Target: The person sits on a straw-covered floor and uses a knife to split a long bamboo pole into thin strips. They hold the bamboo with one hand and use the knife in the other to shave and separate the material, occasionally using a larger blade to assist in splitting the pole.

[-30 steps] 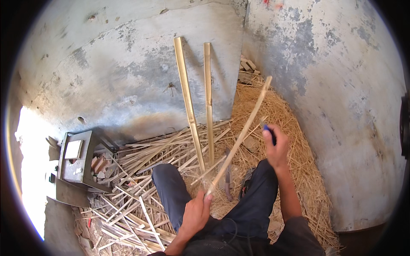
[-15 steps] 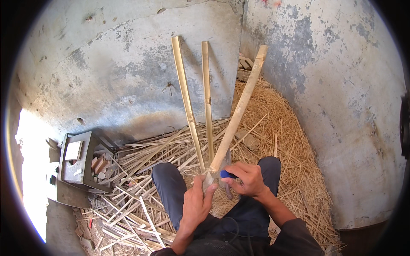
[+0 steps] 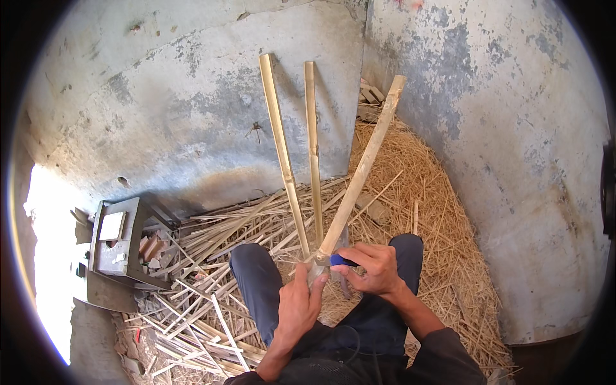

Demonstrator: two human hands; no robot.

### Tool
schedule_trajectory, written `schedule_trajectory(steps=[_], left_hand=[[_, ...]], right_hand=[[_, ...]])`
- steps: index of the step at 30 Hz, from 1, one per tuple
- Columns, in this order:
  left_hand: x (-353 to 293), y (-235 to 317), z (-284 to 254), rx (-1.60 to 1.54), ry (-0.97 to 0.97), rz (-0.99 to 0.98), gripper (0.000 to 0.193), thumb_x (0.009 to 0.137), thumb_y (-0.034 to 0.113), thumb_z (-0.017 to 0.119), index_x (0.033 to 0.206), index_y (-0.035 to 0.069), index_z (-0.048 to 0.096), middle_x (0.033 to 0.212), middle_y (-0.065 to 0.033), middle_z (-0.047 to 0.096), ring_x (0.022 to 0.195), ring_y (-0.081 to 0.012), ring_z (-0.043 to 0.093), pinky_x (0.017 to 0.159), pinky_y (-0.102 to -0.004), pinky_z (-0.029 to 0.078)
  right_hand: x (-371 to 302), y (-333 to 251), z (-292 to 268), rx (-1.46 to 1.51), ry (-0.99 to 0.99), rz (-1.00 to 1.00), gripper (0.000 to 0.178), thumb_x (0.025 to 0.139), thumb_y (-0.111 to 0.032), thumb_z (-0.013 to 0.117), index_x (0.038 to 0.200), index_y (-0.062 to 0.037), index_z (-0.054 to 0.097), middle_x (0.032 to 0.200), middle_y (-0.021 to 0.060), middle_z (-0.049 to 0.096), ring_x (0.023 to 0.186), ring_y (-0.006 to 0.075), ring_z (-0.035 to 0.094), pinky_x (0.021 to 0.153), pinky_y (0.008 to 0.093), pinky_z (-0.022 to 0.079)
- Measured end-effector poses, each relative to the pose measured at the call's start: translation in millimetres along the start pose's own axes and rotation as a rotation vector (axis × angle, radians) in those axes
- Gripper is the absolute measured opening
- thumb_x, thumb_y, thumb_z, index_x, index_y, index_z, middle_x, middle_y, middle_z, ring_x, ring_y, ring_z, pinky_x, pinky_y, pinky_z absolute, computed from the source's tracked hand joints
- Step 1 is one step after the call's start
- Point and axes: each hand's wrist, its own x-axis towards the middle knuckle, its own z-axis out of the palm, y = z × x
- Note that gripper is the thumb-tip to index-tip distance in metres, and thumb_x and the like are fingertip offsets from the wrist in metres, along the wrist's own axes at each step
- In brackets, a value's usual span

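Observation:
A long split bamboo strip [image 3: 362, 170] slants from between my knees up toward the far right. My left hand [image 3: 299, 304] is closed round its near end, thumb on one side and fingers on the other. In my right hand [image 3: 373, 268] I grip a tool by its blue handle [image 3: 339, 260], right beside that near end. A pale, shiny piece [image 3: 319, 267] lies against the strip between my hands; whether it is the tool's blade cannot be made out. Two more split bamboo strips [image 3: 282, 151] [image 3: 312, 141] lean against the wall ahead, their lower ends near my hands.
Thin bamboo slats [image 3: 224, 234] lie heaped to the left, and straw-like shavings [image 3: 417, 167] are piled to the right. A wooden box-like stand [image 3: 117, 234] with broken bricks [image 3: 151, 249] beside it is at far left. Peeling walls [image 3: 192, 115] meet in a corner ahead.
The held bamboo strip has come slightly toward me, its far end now lower and a little further right. My hands stay close together in nearly the same place.

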Motion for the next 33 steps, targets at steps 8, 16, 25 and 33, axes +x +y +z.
schedule_trajectory(steps=[8,16,25,33], left_hand=[[-28.6,-18.8,0.0,0.008,-0.131,-0.064,0.033,0.110,0.031,0.065,0.115,0.000,0.055,0.073,-0.0270,0.067,0.072,-0.0508,0.068,0.064,-0.0568,0.050],[-11.9,-29.3,-23.9,-0.092,-0.290,-0.147,0.035,0.108,0.034,0.068,0.108,0.000,0.063,0.072,-0.0239,0.065,0.068,-0.0450,0.067,0.063,-0.0490,0.049],[-7.3,-15.0,-1.8,-0.108,-0.131,-0.142,0.034,0.108,0.034,0.068,0.109,0.000,0.068,0.071,-0.0253,0.063,0.068,-0.0469,0.066,0.063,-0.0491,0.049],[-21.7,-28.4,-5.1,0.070,-0.104,-0.188,0.034,0.110,0.035,0.065,0.102,0.002,0.065,0.065,-0.0276,0.061,0.069,-0.0523,0.064,0.063,-0.0566,0.048]], right_hand=[[23.0,55.2,-34.0,-0.085,0.331,0.248,0.029,0.093,-0.028,0.085,0.102,-0.0016,0.080,0.089,0.0142,0.078,0.075,0.0284,0.076,0.066,0.0369,0.059],[20.0,64.2,-42.0,-0.046,0.219,0.239,0.031,0.094,-0.029,0.084,0.104,0.0002,0.079,0.089,0.0158,0.077,0.075,0.0282,0.076,0.066,0.0357,0.058],[23.6,75.9,-39.1,-0.035,0.239,0.179,0.030,0.094,-0.029,0.084,0.104,-0.0008,0.081,0.089,0.0151,0.078,0.074,0.0268,0.077,0.066,0.0342,0.059],[30.3,122.3,-30.1,-0.097,0.290,0.276,0.040,0.098,-0.039,0.080,0.111,-0.0016,0.083,0.090,0.0140,0.081,0.078,0.0247,0.078,0.069,0.0361,0.060]])
